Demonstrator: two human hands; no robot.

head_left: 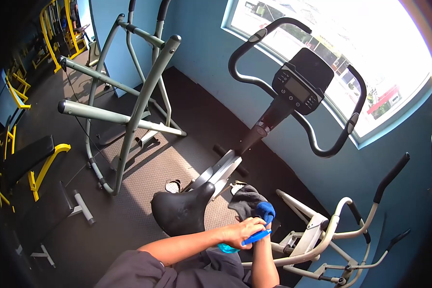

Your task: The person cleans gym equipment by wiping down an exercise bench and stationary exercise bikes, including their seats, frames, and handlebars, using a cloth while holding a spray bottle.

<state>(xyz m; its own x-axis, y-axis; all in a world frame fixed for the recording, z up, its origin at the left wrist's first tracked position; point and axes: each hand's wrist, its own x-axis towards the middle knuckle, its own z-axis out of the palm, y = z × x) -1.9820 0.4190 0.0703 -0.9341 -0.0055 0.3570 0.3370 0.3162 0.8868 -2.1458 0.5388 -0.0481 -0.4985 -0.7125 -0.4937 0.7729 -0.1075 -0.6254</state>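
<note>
My left hand (pixel 245 233) reaches across from the left, its fingers closed around what looks like a spray bottle. The bottle has a bright blue head (pixel 256 237), and a translucent turquoise part (pixel 228 248) shows below my hand. My right hand (pixel 269 224) is just beyond it, mostly hidden behind the blue head and my left fingers. Bunched at the right hand is a blue cloth (pixel 265 210), which that hand seems to grip. Dark grey cloth (pixel 247 201) lies or hangs right beside it; I cannot tell whether the two are joined.
An exercise bike's black saddle (pixel 180 209) is close in front, with its console (pixel 297 91) and curved handlebars beyond, near the window. A grey-framed machine (pixel 139 105) stands left, a white-framed one (pixel 317 235) right. A black bench (pixel 29 158) with yellow legs is at far left.
</note>
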